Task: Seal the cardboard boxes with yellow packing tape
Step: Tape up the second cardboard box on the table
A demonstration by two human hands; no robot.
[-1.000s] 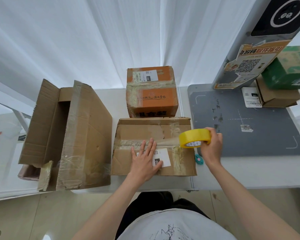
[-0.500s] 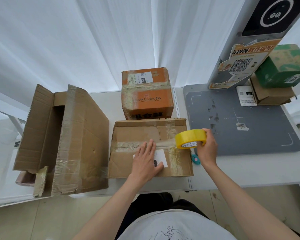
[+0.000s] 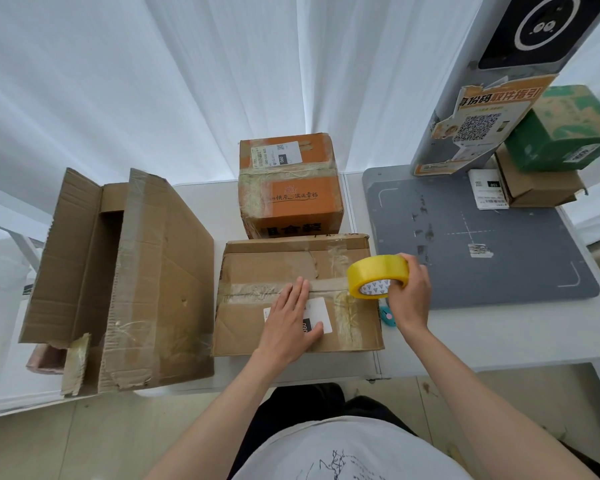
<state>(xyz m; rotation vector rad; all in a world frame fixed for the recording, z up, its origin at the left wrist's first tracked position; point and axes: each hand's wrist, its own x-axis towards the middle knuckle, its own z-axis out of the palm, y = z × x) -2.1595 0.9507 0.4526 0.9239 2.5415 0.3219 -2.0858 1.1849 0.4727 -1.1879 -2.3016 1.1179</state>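
White table [image 3: 465,341]: flat brown box [image 3: 257,327] at front edge, orange box [image 3: 298,209] behind, open carton [image 3: 160,271] left end, grey mat [image 3: 499,258] right.

Single head-worn wide-angle view, looking steeply down and forward, close over the white table [image 3: 201,202], curtain behind

Both bare forearms are reaching up from the bottom of the frame toward its centre. The left hand [image 3: 293,322] is lying palm down just left of centre, fingers straight and close together, pointing toward the top. The right hand [image 3: 409,294] is sitting right of centre, wrist bent, fingers curling around a roll of yellow packing tape [image 3: 376,277].
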